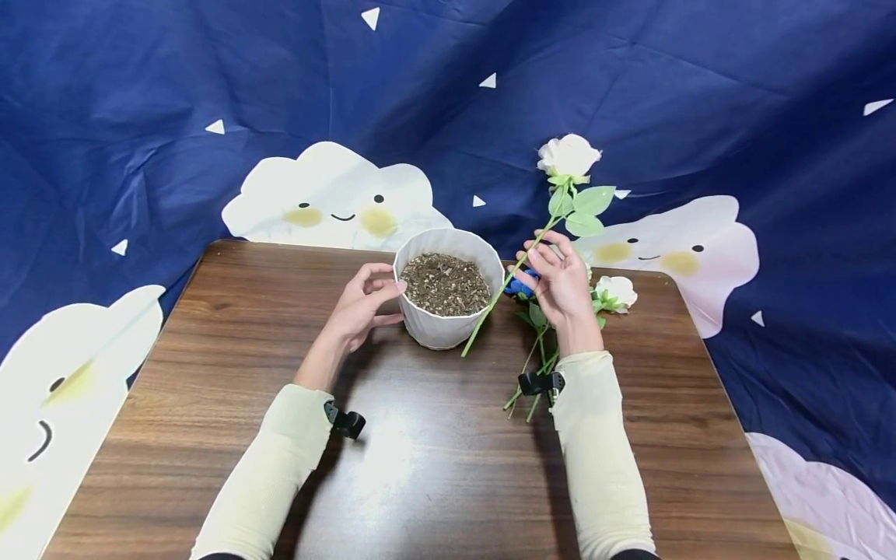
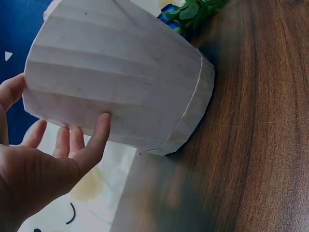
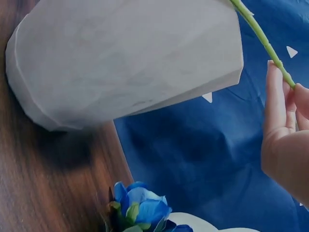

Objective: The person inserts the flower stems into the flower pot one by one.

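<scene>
A white faceted flowerpot [image 1: 448, 330] stands upright on the table, filled with brown soil [image 1: 446, 285]. Against its left side rests my left hand [image 1: 360, 305], the thumb at the rim and other fingertips touching the outer wall, as the left wrist view also shows. My right hand [image 1: 562, 281] pinches the green stem [image 3: 264, 41] of a white rose [image 1: 569, 158] between thumb and fingers. The rose tilts, bloom up and to the right, with leaves below it. Its stem's lower end crosses in front of the pot's right side, outside the pot.
On the brown wooden table [image 1: 434, 482], right of the pot, lie more flowers: a blue rose [image 3: 145, 205] and a white rose [image 1: 616, 293], partly hidden behind my right hand. A dark blue cloth [image 1: 448, 101] with clouds and triangles hangs behind the table.
</scene>
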A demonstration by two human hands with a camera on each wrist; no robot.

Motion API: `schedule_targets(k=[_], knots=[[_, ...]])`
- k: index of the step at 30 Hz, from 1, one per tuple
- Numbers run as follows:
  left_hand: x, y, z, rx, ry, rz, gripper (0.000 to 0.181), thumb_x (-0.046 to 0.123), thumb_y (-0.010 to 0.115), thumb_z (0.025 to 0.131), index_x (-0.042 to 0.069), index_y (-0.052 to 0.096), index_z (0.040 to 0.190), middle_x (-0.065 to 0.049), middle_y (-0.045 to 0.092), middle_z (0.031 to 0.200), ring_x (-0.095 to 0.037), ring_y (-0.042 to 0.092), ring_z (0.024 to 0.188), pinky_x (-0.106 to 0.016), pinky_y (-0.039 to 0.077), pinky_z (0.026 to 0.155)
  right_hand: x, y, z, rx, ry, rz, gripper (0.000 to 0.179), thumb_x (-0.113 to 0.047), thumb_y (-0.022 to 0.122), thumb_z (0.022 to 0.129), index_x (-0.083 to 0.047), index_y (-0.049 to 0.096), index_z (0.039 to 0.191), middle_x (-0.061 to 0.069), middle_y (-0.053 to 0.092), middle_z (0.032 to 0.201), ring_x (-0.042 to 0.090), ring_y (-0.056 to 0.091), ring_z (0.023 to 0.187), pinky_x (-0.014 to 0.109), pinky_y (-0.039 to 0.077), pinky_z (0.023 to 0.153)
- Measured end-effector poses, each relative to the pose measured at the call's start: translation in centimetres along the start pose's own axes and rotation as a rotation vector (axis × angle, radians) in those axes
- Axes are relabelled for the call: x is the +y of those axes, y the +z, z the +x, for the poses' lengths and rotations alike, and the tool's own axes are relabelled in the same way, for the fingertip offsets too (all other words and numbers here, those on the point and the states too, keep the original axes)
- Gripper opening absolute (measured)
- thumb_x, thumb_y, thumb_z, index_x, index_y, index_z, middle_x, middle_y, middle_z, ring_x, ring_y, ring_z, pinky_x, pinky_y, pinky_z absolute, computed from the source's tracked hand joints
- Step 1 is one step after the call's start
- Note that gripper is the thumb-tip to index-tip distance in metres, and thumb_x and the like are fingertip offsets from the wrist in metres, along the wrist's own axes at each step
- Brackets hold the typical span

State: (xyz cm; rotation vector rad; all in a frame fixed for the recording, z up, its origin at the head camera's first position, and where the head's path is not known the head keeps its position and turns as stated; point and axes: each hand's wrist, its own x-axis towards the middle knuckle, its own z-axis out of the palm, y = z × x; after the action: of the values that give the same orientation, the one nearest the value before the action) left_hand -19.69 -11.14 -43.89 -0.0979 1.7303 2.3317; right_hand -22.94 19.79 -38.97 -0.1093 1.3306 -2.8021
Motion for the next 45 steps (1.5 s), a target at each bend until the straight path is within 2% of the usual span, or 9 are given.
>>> schedule_targets(k=[11,22,26,35,39,45], knots=[[0.0,-0.2,0.0,0.004,0.004,-0.001,0.044,0.010,0.068,0.095,0.009,0.045,0.132,-0.010,0.047,0.119,-0.022,0.055,0.106,-0.054,0.059,0.091,0.2,1.7,0.8,0.025,-0.065,0.062,0.025,0.015,0.054,0.097,0.000,0.054,0.117,0.013,0.064,0.096,0.025,0.067,0.084,0.044,0.065,0.077],[0.0,-0.2,-0.1,0.007,0.000,0.000,0.046,0.010,0.069,0.095,0.007,0.045,0.135,-0.012,0.047,0.121,-0.024,0.055,0.107,-0.056,0.058,0.093,0.7,3.5,1.7,0.114,-0.209,0.053,0.025,0.013,0.053,0.098,-0.005,0.054,0.115,0.012,0.062,0.095,0.025,0.066,0.088,0.043,0.065,0.077],[-0.1,-0.2,-0.1,0.006,0.000,0.006,0.047,0.010,0.069,0.095,0.007,0.045,0.135,-0.012,0.047,0.121,-0.026,0.056,0.108,-0.055,0.058,0.093,1.3,4.0,2.1,0.142,-0.292,0.008,0.025,0.015,0.054,0.096,-0.004,0.053,0.112,0.012,0.062,0.093,0.026,0.066,0.087,0.044,0.065,0.077],[0.0,-0.2,0.0,0.008,0.001,0.006,0.046,0.010,0.069,0.095,0.007,0.045,0.135,-0.012,0.047,0.121,-0.024,0.056,0.106,-0.055,0.058,0.092,2.4,4.6,3.1,0.173,-0.420,-0.192,0.029,0.018,0.053,0.095,-0.005,0.053,0.112,0.012,0.060,0.095,0.029,0.065,0.085,0.037,0.065,0.072],[-0.1,-0.1,0.0,0.007,0.002,0.002,0.046,0.010,0.068,0.095,0.007,0.045,0.135,-0.011,0.047,0.120,-0.023,0.056,0.104,-0.058,0.057,0.093,2.4,5.2,3.4,0.151,-0.465,-0.262,0.028,0.017,0.054,0.096,-0.003,0.052,0.115,0.014,0.060,0.097,0.025,0.066,0.084,0.035,0.064,0.074],[-0.1,-0.1,0.0,0.006,0.002,0.007,0.047,0.011,0.069,0.095,0.006,0.045,0.135,-0.012,0.047,0.120,-0.024,0.056,0.104,-0.057,0.058,0.093,2.2,6.0,4.1,0.106,-0.491,-0.348,0.029,0.017,0.052,0.097,-0.001,0.050,0.119,0.012,0.060,0.100,0.022,0.065,0.086,0.036,0.063,0.078]])
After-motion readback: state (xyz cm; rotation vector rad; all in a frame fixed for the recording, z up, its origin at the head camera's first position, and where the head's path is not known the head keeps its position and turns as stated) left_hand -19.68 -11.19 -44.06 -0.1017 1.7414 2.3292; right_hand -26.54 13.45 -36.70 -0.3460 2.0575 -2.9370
